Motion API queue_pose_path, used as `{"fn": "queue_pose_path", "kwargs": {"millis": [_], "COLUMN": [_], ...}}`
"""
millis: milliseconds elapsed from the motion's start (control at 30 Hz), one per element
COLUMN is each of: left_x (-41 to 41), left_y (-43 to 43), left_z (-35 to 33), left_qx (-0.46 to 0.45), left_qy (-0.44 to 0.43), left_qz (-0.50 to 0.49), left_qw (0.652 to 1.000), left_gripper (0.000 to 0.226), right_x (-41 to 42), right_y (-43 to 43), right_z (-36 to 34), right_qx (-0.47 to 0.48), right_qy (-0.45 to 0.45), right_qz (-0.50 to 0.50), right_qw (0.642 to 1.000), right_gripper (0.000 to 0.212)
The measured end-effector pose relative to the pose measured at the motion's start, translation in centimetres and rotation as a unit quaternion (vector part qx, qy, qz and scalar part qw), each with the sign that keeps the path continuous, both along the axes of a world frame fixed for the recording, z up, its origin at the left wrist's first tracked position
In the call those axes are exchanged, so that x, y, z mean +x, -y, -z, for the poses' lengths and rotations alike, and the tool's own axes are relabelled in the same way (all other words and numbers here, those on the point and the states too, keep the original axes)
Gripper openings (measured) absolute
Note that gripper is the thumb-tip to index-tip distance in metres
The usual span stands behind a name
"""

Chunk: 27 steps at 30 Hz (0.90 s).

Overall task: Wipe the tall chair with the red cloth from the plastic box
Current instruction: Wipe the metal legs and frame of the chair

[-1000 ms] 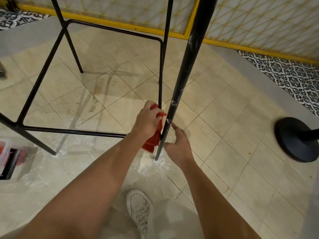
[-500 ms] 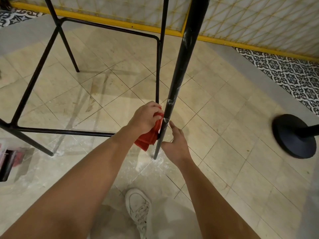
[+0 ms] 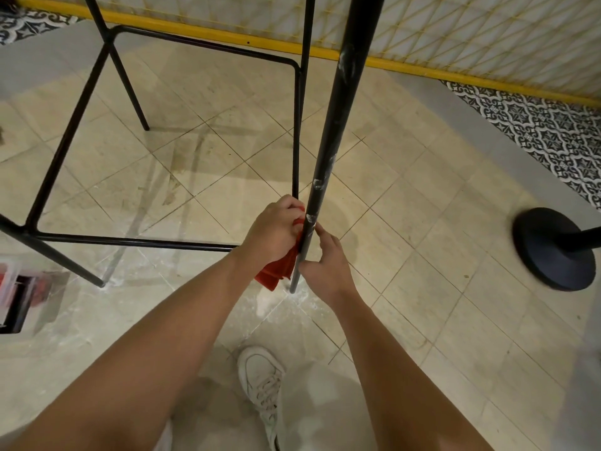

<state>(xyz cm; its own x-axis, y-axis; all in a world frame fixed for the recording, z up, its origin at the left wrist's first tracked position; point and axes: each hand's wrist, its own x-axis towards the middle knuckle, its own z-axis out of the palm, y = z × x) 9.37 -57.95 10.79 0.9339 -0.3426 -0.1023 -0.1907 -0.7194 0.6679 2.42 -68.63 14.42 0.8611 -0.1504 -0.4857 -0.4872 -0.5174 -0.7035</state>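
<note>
The tall chair's black metal frame fills the upper view; its nearest leg (image 3: 328, 151) slants down to the tiled floor and carries white scuff marks. My left hand (image 3: 274, 232) grips the red cloth (image 3: 276, 273) and presses it against the left side of that leg, just above the foot. The cloth's loose end hangs below my fist. My right hand (image 3: 327, 262) holds the same leg from the right, with the thumb against the tube. The clear plastic box (image 3: 19, 294) lies at the left edge, blurred, with red inside.
The chair's footrest bars (image 3: 130, 240) run left from the leg I hold. A black round stanchion base (image 3: 553, 249) stands on the floor at the right. A yellow-framed mesh screen (image 3: 455, 34) lines the back. My white shoe (image 3: 263, 382) is below my hands.
My right hand has closed in on the chair leg, from hovering beside it to holding it. My left hand with the cloth has stayed low on the leg.
</note>
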Motion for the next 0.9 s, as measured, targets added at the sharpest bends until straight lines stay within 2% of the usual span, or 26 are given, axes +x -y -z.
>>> {"fn": "queue_pose_path", "kwargs": {"millis": [100, 267, 400, 500, 667, 900], "left_x": [-2.0, -4.5, -5.5, -4.5, -4.3, -6.2], "left_y": [-0.7, -1.5, -1.7, -1.3, 0.1, -0.2], "left_z": [0.2, 0.8, 1.0, -0.4, -1.1, -0.2], "left_qx": [0.038, 0.048, 0.011, -0.023, -0.025, -0.058], "left_qy": [0.021, 0.053, 0.053, 0.013, -0.013, 0.022], "left_qz": [0.04, 0.018, -0.012, -0.054, -0.153, -0.149], "left_qw": [0.998, 0.997, 0.998, 0.998, 0.988, 0.987], "left_gripper": [0.022, 0.029, 0.033, 0.028, 0.023, 0.024], "right_x": [-0.2, -0.4, -0.5, -0.5, -0.6, -0.6], "right_y": [0.3, 0.5, 0.2, 0.3, 0.6, 0.2], "right_z": [0.0, -0.2, -0.2, -0.3, -0.5, -0.9], "right_qx": [-0.002, 0.011, 0.021, 0.018, 0.022, 0.034], "right_qy": [0.003, -0.004, -0.008, 0.0, -0.01, -0.012], "right_qz": [0.008, 0.012, 0.005, 0.004, 0.006, 0.012], "right_qw": [1.0, 1.0, 1.0, 1.0, 1.0, 0.999], "right_gripper": [0.078, 0.077, 0.076, 0.074, 0.075, 0.072]}}
